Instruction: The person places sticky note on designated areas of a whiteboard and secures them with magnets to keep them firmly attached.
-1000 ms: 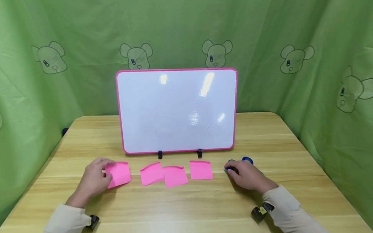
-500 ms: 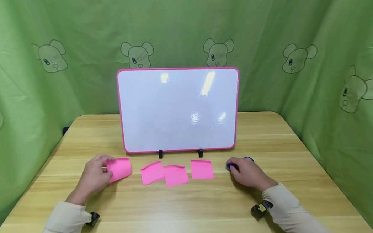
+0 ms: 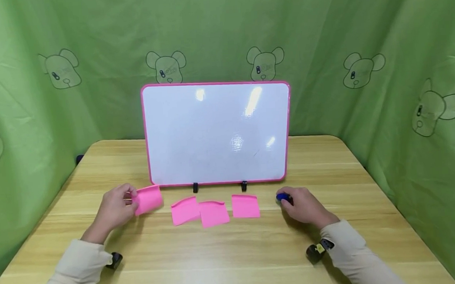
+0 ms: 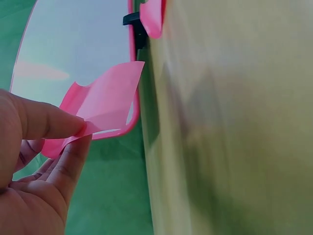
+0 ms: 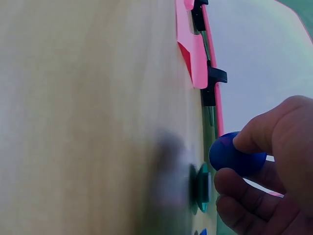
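Between thumb and fingers, my left hand pinches a pink sticky note by its left side. In the left wrist view that note curves up off the table and overlaps the whiteboard's lower corner. My right hand pinches a round blue magnet, thumb on its face, raised over the table. Below it in the right wrist view, a green magnet rests on the table, with a bit of blue at the frame's lower edge. The whiteboard, framed in pink, stands upright behind both hands.
Three more pink sticky notes, a left one, a middle one and a right one, lie in a row before the board, top edges curled. Black feet hold up the board. A green curtain surrounds the wooden table.
My left hand has raised the sticky note off the table and carried it toward the board's lower left corner. My right hand has lifted slightly with the blue magnet.
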`<action>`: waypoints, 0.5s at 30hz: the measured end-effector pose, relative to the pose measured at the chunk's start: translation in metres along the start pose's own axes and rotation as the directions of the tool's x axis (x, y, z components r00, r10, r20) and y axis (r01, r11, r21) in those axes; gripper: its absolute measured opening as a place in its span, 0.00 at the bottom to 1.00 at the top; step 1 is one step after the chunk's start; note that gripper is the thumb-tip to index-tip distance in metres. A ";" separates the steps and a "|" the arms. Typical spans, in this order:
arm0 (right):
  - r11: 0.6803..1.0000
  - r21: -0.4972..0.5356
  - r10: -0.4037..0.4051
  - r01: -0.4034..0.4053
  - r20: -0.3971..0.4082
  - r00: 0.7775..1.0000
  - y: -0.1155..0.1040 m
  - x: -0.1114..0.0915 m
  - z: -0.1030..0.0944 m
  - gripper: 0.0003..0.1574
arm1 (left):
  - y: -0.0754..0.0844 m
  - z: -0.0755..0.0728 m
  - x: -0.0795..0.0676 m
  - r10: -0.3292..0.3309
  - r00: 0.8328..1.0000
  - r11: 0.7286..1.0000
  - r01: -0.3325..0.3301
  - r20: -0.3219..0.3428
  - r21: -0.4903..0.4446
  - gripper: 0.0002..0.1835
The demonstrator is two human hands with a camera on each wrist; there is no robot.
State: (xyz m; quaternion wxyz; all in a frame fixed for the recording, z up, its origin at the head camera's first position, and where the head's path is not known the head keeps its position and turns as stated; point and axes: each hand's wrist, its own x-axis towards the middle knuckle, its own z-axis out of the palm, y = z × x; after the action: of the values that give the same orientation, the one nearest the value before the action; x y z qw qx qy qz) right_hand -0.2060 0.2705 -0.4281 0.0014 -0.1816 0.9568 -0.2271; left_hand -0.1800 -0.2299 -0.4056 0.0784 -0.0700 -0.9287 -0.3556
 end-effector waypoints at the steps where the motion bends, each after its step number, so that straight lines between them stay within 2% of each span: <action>1: 1.000 0.005 0.005 -0.005 -0.001 1.000 -0.001 0.001 -0.001 0.14 | 0.000 -0.001 0.001 0.002 1.000 1.000 -0.002 -0.003 -0.003 0.07; 10: 0.999 0.041 -0.008 0.008 -0.009 1.000 -0.006 0.008 -0.011 0.13 | 0.006 -0.005 0.010 0.038 0.999 0.999 -0.038 -0.015 -0.023 0.15; 15: 0.999 0.036 -0.028 0.029 -0.025 0.999 -0.006 0.013 -0.015 0.12 | 0.010 -0.009 0.012 0.021 1.000 1.000 -0.022 -0.006 -0.017 0.16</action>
State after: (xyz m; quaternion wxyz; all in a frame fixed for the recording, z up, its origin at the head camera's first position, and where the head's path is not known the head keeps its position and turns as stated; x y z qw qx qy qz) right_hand -0.2176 0.2678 -0.4112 -0.0101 -0.1924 0.9498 -0.2465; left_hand -0.1892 -0.2281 -0.3902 0.0845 -0.0796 -0.9246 -0.3629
